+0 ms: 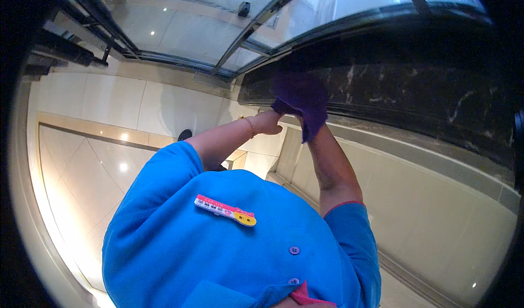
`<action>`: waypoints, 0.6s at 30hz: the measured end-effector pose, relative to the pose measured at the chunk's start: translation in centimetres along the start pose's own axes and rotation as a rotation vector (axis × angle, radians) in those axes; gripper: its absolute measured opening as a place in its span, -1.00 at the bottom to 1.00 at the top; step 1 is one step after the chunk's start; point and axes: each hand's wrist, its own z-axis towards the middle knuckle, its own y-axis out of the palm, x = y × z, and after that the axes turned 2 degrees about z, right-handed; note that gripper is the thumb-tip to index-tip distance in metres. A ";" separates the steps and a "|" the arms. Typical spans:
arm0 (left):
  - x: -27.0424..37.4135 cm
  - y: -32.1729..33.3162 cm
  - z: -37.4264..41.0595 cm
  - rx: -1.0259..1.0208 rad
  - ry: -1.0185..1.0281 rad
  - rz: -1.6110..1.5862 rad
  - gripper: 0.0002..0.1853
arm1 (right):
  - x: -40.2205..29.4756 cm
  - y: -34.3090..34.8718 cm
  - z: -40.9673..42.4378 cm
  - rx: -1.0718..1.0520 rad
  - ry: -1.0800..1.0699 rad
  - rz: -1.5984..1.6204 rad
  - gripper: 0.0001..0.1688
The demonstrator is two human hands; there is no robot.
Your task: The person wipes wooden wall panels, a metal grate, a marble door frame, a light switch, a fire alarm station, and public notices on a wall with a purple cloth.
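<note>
A dark purple cloth [301, 97] covers my right hand [302, 118] and hangs down over the wrist, so the fingers cannot be seen. My left hand [268, 122] is beside it, with its fingertips at the cloth's lower left corner, seemingly pinching it. Both hands are at the near edge of a dark, veined stone ledge [380, 87]. The cloth lies against the left end of this ledge; its upper part is dim.
Glass panes in dark metal frames [245, 39] rise behind the ledge. A pale panelled wall [409, 193] lies below the ledge at right. Light floor tiles [110, 99] spread at left, with a dark shoe tip [185, 134]. A dark cylindrical fitting [65, 52] is at upper left.
</note>
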 end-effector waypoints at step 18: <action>-7.8 4.7 5.0 0.349 0.051 -0.205 -0.14 | 3.4 4.8 -0.5 -0.175 -0.200 0.340 -0.47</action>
